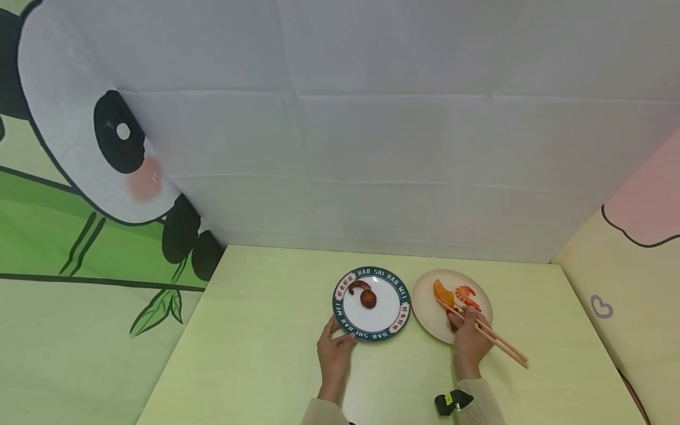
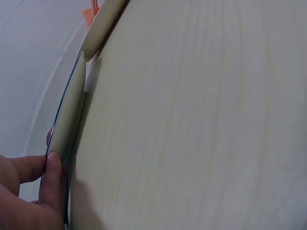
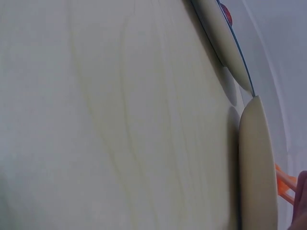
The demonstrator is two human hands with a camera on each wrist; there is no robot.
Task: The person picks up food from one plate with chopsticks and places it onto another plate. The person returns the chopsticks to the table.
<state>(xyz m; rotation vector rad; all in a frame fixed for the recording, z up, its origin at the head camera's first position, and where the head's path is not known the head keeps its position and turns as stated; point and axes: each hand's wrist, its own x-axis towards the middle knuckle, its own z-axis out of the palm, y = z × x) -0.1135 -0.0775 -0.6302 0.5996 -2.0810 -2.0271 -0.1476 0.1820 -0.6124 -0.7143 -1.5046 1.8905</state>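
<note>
My left hand (image 1: 334, 357) pinches the near left rim of a white plate with a dark green lettered border (image 1: 372, 336). In the left wrist view its thumb and finger (image 2: 52, 165) are on that rim. A round brown piece (image 1: 368, 298) and a curled, tentacle-like brown piece (image 1: 359, 285) lie on this plate. My right hand (image 1: 470, 342) holds wooden chopsticks (image 1: 502, 343) above a beige plate (image 1: 427, 301). Their tips meet the lower end of an orange piece (image 1: 443, 293); whether they pinch it, I cannot tell. Beside it lies a shrimp (image 1: 467, 295). A reddish-brown piece is partly hidden by the right hand.
Both plates stand side by side on a pale yellow table (image 1: 255, 330), close to each other. A grey-white cloth wall (image 1: 372, 147) rises behind the table. Printed panels flank it left and right. A black wrist device (image 1: 454, 402) sits at the right sleeve.
</note>
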